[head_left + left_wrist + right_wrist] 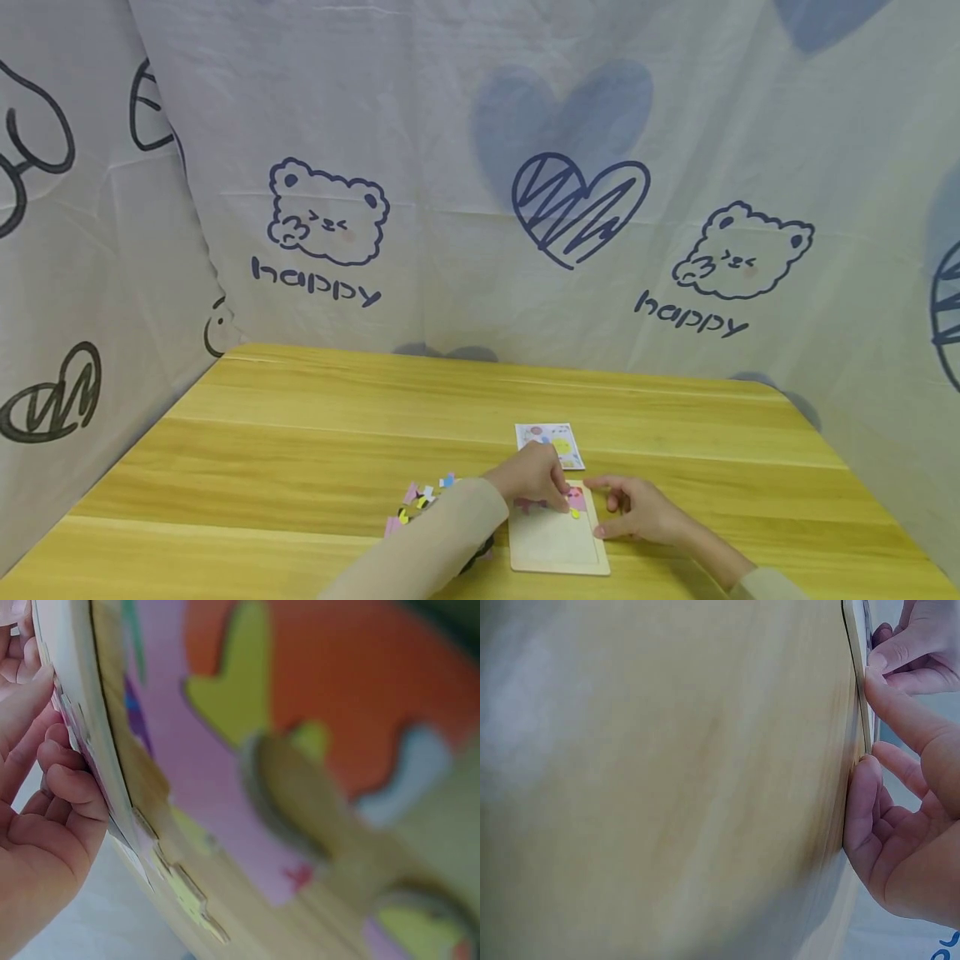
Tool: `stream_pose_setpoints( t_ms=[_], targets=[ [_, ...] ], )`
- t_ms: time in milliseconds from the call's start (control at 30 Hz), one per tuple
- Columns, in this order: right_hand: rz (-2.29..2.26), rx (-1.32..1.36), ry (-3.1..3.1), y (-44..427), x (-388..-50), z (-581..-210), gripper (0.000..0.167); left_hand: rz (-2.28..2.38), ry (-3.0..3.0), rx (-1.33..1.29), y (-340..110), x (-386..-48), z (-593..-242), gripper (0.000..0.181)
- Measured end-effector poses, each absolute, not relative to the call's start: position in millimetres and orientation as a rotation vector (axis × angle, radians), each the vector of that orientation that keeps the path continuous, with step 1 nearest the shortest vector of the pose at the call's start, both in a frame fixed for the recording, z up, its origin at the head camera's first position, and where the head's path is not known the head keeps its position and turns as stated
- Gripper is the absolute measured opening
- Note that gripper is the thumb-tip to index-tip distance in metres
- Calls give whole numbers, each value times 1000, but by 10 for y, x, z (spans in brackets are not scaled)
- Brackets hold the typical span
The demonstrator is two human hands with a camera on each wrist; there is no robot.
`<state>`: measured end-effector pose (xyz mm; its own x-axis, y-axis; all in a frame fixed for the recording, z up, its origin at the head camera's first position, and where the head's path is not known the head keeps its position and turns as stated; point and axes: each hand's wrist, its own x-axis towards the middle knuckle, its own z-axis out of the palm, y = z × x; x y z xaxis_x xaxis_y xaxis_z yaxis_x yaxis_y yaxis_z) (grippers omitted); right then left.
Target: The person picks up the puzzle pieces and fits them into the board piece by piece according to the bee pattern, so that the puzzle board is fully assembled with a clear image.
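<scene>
A pale wooden puzzle board (558, 546) lies flat on the table. Pink and red printed pieces fill part of its upper edge. My left hand (534, 477) reaches over the board, fingers bent, and pinches a small puzzle piece (576, 498) with pink and yellow on it, at the upper right. Those fingers partly hide the piece. My right hand (637, 512) is at the board's right side. Its index finger and thumb touch the frame's edge, with the other fingers loosely bent. Seen from the left wrist, the left hand (52, 802) is against the board's face.
Loose puzzle pieces (423, 498), pink, yellow, blue and black, are scattered left of the board, partly behind the left sleeve (427, 542). A printed picture card (573, 458) lies just beyond the board. The wooden table (300, 433) meets a patterned cloth (450, 250) behind.
</scene>
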<state>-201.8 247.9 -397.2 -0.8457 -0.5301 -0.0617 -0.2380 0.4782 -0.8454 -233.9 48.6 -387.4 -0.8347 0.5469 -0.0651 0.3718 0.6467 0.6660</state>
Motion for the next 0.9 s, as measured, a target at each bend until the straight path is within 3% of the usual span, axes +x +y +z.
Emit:
stream_pose_setpoints(
  t_ms=[333, 600, 900],
  targets=[
    [-1296, -651, 2417, 2464, -2035, -3985, 61, 1006, 2587, 825, 422, -2379, -3897, 15],
    [-1320, -627, 2396, 2468, -2034, -3983, 61, 1046, 2563, 865, 367, -2406, -3871, 5],
    [-1319, -644, 2386, 2480, -2028, -3982, 61, 1068, 2611, 851, 221, -2477, -3802, 6]
  ],
)
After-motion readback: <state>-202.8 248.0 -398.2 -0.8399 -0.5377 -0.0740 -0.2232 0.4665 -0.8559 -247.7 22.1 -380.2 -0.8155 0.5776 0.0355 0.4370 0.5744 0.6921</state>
